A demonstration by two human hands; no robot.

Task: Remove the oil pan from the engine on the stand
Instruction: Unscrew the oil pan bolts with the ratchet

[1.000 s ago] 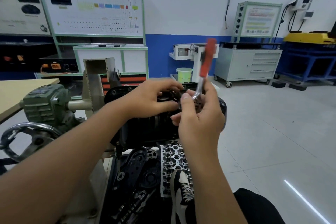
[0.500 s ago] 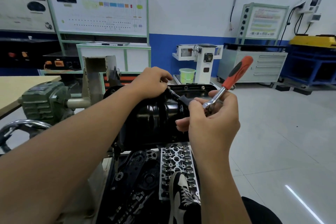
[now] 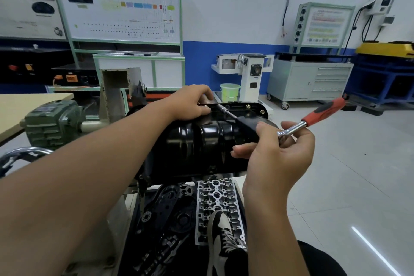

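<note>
We had the oil pan (image 3: pixel 201 141) seated on the engine, which hung inverted on the stand, so the pan's rounded black belly faced up and toward us. Its long axis ran left to right across our view, and its far flange lay along the top edge. At least two brass-coloured bolts (image 3: pixel 248 106) showed in that flange toward the right end, so we judged the job to be in its early or middle part: bolts remained to be undone and the pan had not been lifted off. How many bolts were out elsewhere we could not tell.

Our left hand (image 3: pixel 190 103) lay curled over the far flange, fingertips pinching the socket end of the extension bar (image 3: pixel 226 111) and guiding it to a bolt. Our right hand (image 3: pixel 277 152) was closed around the head of the ratchet (image 3: pixel 311 119), whose red handle pointed up and to the right, well clear of the pan. Below the engine, a cylinder head (image 3: pixel 215 199) and other removed parts lay on the stand's lower tray.
</note>
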